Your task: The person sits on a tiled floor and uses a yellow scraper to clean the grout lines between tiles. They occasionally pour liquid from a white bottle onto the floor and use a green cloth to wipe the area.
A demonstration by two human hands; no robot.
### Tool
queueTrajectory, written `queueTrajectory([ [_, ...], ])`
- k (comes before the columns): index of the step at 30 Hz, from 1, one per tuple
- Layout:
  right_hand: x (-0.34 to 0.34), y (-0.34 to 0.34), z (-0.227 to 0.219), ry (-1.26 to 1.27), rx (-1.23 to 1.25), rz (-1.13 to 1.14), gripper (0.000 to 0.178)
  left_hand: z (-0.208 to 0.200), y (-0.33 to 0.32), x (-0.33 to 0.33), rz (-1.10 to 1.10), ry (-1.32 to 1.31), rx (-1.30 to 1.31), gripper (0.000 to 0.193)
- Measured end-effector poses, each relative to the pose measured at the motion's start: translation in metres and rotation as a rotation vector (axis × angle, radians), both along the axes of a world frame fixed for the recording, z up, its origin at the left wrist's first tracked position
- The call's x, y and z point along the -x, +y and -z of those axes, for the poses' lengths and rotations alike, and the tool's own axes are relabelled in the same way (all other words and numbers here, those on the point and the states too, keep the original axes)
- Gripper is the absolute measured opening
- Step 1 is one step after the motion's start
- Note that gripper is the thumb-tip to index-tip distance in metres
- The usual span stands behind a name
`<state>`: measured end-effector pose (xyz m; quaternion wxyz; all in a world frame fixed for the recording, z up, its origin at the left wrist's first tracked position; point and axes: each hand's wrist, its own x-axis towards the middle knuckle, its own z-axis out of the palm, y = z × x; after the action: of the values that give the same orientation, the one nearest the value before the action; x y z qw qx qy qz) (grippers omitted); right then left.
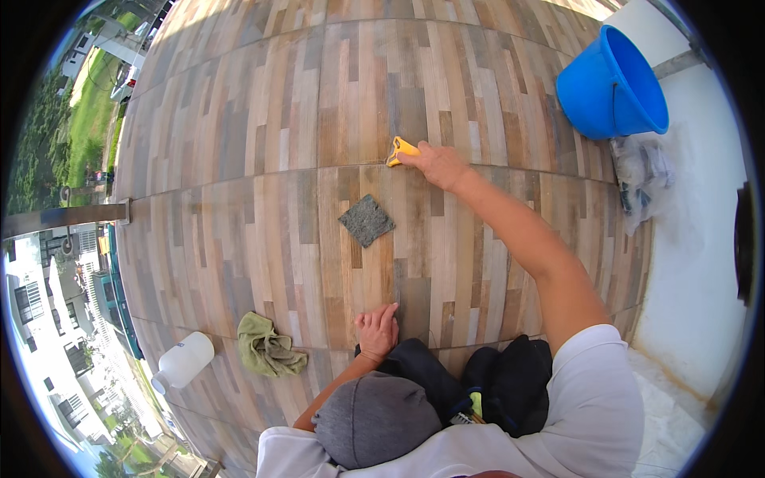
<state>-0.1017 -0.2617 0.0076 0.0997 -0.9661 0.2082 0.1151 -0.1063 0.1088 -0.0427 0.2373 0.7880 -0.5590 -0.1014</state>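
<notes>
My right hand (443, 167) stretches far ahead over the wood-patterned tile floor (279, 143). Its fingers are closed around a small yellow hand tool (402, 148) that looks like a scraper. The tool's wider end meets the floor close to a grout line. Between my two hands a dark grey-green scouring pad (366, 221) lies flat. My left hand (377, 330) rests on the tiles close to my body, fingers stretched out, with nothing visible in it.
A crumpled olive cloth (269, 344) and a white plastic bottle (185, 361), lying on its side, are at the lower left. A blue bucket (590, 92) stands far right, beside a clear plastic bag (641, 175) and a white wall (697, 263). A metal post (64, 217) is at left.
</notes>
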Motion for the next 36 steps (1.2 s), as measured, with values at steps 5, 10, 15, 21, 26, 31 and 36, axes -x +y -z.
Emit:
queueTrajectory([
  [5,0.037,-0.017,-0.009,0.072,0.001,0.005,0.047,0.001,0.002,0.001,-0.011,-0.011,0.009,0.042],
  [10,0.004,0.002,-0.004,0.012,-0.018,0.004,0.041,0.000,-0.002,0.002,0.012,-0.022,0.003,0.041],
  [15,-0.007,0.004,-0.002,0.007,-0.043,0.011,0.045,0.001,0.001,0.001,-0.007,0.015,0.009,0.040],
  [21,0.020,-0.007,-0.015,0.110,-0.078,0.013,0.043,-0.002,0.000,0.001,-0.011,0.011,-0.014,0.041],
  [26,-0.024,0.012,-0.010,0.019,-0.010,-0.034,0.048,-0.001,-0.003,0.002,-0.003,0.004,0.000,0.041],
  [31,-0.006,-0.001,-0.014,0.081,-0.056,-0.020,0.035,-0.002,0.001,0.001,-0.026,0.000,-0.001,0.041],
  [36,-0.010,0.006,-0.021,0.075,-0.047,-0.019,0.035,-0.004,-0.003,0.001,-0.002,0.002,-0.012,0.040],
])
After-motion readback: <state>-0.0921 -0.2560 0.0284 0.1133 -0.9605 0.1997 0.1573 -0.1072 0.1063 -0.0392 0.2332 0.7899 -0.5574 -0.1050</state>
